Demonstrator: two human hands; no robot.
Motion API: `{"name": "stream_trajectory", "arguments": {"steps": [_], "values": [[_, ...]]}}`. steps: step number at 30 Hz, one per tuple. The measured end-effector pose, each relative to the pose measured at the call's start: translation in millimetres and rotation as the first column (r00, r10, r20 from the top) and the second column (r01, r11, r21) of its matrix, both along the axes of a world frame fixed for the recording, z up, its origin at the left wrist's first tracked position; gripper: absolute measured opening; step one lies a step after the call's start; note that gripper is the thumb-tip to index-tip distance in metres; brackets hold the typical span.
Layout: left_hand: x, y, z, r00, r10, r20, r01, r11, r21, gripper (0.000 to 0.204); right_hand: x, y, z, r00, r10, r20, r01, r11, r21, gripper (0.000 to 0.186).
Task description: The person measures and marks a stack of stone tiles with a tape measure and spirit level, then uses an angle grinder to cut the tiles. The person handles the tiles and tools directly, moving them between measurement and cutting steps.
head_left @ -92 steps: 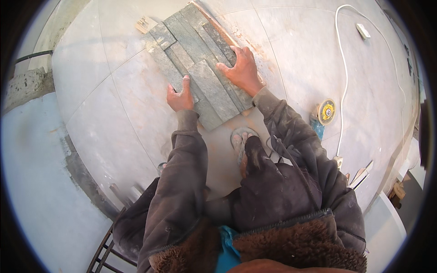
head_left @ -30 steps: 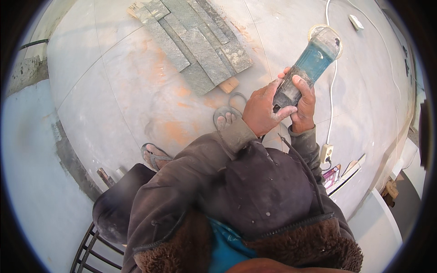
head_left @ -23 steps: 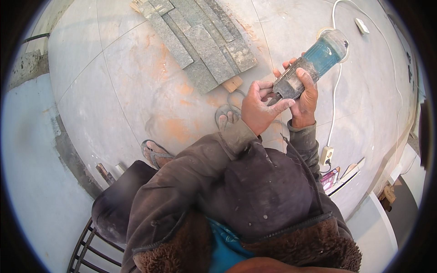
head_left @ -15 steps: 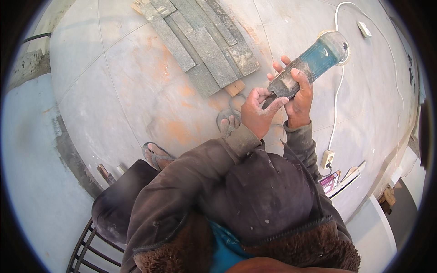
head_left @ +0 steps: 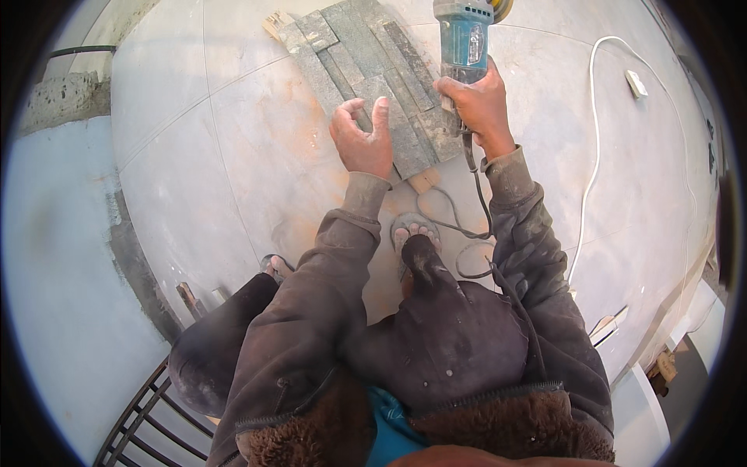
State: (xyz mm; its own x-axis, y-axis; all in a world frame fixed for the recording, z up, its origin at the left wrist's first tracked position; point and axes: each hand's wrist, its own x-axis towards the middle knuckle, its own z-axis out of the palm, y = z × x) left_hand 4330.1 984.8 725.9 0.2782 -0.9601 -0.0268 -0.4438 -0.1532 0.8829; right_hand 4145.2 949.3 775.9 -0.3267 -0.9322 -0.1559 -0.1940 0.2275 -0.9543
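My right hand [head_left: 484, 107] is wrapped round the dark rear body of a blue-green angle grinder [head_left: 465, 43], held upright with its head at the top edge of the view. Part of a yellow disc [head_left: 503, 8] shows beside that head. From the tool's lower end a dark cord [head_left: 478, 183] hangs and loops near my foot. My left hand [head_left: 366, 140] holds nothing; its thumb and fingers are apart, over the near left side of a stone panel [head_left: 373, 74] of grey-green strips. I cannot tell whether the hand touches the panel.
A wooden block [head_left: 425, 180] shows at the panel's near edge. On the right a white cable [head_left: 596, 132] curves over the tiled floor [head_left: 272, 148], near a small white box [head_left: 636, 84]. A black metal rack [head_left: 152, 416] stands at lower left, by a pale blue surface [head_left: 62, 249].
My left hand has let go of the grinder's rear end and moved left toward the panel. The right hand has turned the grinder upright and carried it up and left.
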Motion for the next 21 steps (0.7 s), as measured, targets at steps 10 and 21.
{"name": "stream_trajectory", "arguments": {"steps": [10, 21], "values": [[40.4, -75.5, -49.3, 0.969, 0.203, 0.142, -0.243, 0.892, 0.381, 0.08, 95.5, -75.9, -28.0, 0.854, 0.239, -0.461, -0.209, 0.971, 0.117, 0.07], [53.1, -82.6, -102.4, 0.943, 0.303, -0.137, -0.253, 0.92, 0.299, 0.098, 125.0, -107.9, -38.9, 0.829, 0.378, -0.413, -0.269, 0.915, 0.3, 0.052]]}}
